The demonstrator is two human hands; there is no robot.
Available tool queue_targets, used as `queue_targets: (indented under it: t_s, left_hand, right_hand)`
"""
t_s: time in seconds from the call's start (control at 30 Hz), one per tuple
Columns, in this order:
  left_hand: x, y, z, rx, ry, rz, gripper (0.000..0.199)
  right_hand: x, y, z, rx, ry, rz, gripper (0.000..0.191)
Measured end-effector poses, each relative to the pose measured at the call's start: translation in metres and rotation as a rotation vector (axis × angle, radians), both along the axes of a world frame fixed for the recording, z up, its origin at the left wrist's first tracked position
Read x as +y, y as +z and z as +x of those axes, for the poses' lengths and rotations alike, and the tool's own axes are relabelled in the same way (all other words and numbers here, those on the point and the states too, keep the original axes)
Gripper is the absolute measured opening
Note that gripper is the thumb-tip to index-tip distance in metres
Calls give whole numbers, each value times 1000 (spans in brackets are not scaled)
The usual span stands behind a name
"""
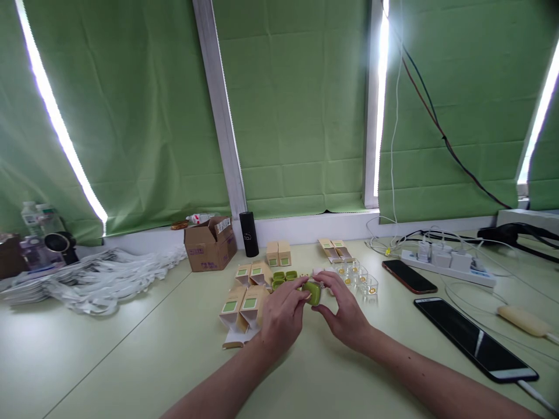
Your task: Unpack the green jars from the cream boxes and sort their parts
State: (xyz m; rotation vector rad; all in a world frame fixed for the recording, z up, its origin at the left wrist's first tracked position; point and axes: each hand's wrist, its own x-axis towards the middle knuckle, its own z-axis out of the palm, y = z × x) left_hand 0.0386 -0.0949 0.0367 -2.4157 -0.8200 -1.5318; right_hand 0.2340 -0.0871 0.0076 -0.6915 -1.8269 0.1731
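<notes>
Between my two hands, above the table, is a small green rounded case [313, 293]. My left hand [280, 317] has its fingers closed on the case's left side. On the other side, my right hand [345, 311] grips it with thumb below and fingers above. Some clear plastic seems to show at its upper edge; my fingers partly hide it. Just behind my left hand sit several green cases [283, 276]. Clear plastic cups with gold-coloured bits [370, 285] stand behind my right hand. Several small cardboard boxes [233, 302] with green labels stand left of my left hand.
A brown carton [210, 243] and a black cylinder [248, 234] stand at the back. White straps [131, 273] are piled at left. To the right lie two phones [476, 338], a power strip [449, 266] with cables, and a beige oblong thing [524, 321]. Flattened boxes [335, 250] lie behind the cups.
</notes>
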Motion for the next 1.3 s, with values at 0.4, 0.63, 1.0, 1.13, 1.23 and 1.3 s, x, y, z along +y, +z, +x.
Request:
queue_targets:
  t_s: [0.4,0.63,1.0,1.13,1.23,1.3]
  left_hand:
    - [0,2,2,-45,20,-70,15]
    - [12,1,3,-602,-55,-496,25]
    - [25,4,2,-1013,-197,-980,52]
    - [23,3,3,-1027,-241,-1006,50]
    - [23,2,4,-1013,-254,-1011,47]
    - [23,2,4,-1005,-251,-1014,47]
  right_hand:
    - [0,12,5,-78,-84,109,51]
    - [5,11,13,24,-151,-18,43]
    - [18,44,40,58,-260,61,8]
    - [32,59,72,-118,-403,40,11]
    - [37,63,89,-326,-506,-86,13]
    - [38,63,93,-445,-540,-189,16]
